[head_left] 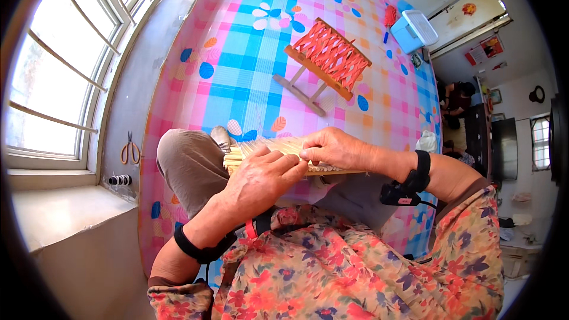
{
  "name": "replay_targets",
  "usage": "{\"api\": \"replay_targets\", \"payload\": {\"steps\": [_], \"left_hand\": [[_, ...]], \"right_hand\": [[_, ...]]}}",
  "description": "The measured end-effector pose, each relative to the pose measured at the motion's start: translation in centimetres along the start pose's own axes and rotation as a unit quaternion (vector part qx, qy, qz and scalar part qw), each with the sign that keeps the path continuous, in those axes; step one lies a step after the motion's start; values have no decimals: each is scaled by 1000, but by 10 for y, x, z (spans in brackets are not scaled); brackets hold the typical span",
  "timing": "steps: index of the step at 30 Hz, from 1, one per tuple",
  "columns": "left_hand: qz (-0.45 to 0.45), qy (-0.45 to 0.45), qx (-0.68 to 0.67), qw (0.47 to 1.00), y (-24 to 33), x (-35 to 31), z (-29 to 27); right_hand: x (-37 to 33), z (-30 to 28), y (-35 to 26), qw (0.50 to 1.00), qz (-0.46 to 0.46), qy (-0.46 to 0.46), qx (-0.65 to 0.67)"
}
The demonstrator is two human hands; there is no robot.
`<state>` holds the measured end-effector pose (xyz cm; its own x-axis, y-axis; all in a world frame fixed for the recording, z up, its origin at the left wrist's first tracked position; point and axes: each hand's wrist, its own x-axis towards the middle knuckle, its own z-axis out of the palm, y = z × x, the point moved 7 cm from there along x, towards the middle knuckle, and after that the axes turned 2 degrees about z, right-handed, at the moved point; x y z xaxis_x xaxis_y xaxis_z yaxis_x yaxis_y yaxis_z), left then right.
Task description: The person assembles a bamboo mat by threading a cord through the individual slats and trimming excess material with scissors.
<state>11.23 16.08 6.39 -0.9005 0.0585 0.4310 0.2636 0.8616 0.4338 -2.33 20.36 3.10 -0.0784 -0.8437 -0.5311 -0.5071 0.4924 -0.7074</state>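
Note:
Across my lap lies a flat bundle of thin, pale, straw-like rods (pixel 236 160), with fine pale threads fanning away from its far side. My left hand (pixel 261 179) lies over the near edge of the rods, its fingers close together and bent around them. Right beside it, my right hand (pixel 335 147) is closed in a pinch at the top of the bundle; whatever sits between its fingertips is too small to make out. Farther off on the sheet stands a wooden reel frame (pixel 329 59) wound crosswise with red strips, on a grey wooden foot.
I sit on a checked pink-and-blue sheet (pixel 189 92). Scissors (pixel 130 149) and a dark coil (pixel 120 180) rest on the left ledge by the barred window. Far right are a blue lidded box (pixel 409 32), a red brush (pixel 390 16) and a white bag (pixel 427 141). Another person (pixel 459 98) is in the background.

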Motion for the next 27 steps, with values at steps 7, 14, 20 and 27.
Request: {"api": "replay_targets", "payload": {"steps": [7,14,20,27], "left_hand": [[-18,-1,-15,1000,-3,2,-2],[3,-30,-22,999,-1,3,1],[4,-14,-14,1000,-1,-3,-5],[-10,4,-12,1000,-6,3,-7]], "right_hand": [[1,1,-8,997,-36,44,-46],[1,1,3,993,-9,100,54],[17,-4,11,931,89,39,352],[19,-11,14,878,66,51,472]]}}
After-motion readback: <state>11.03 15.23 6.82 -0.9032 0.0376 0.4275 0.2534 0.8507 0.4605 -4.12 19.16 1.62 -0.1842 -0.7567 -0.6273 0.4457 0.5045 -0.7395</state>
